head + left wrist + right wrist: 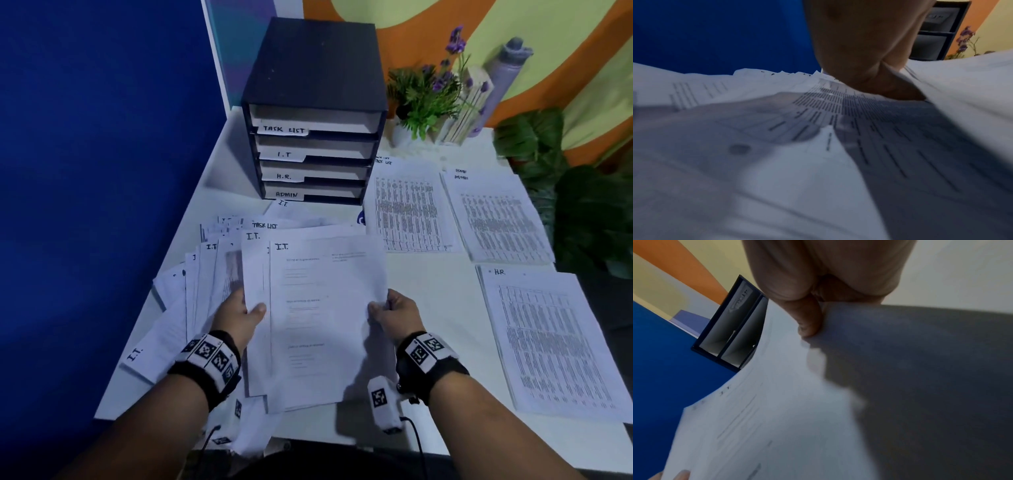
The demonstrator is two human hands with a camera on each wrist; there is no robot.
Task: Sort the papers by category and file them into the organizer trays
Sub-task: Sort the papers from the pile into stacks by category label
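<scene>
**Sorting well on, filing not yet begun**

Nearest the camera, both hands hold I.T. sheets (318, 315) above the table (431, 294). The left hand (239, 313) pinches the left edge with its thumb on top; the right hand (394, 313) pinches the right edge. Three sorted piles lie at the right: task list (407, 209), admin (496, 219) and H.R. (551, 339). A fanned heap (205, 274) at the left is unsorted. The organizer (313, 113) stands behind; it seems to me that nothing is filed yet.

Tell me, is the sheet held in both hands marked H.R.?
No, the sheet in the left hand and right hand is headed I.T.
</scene>
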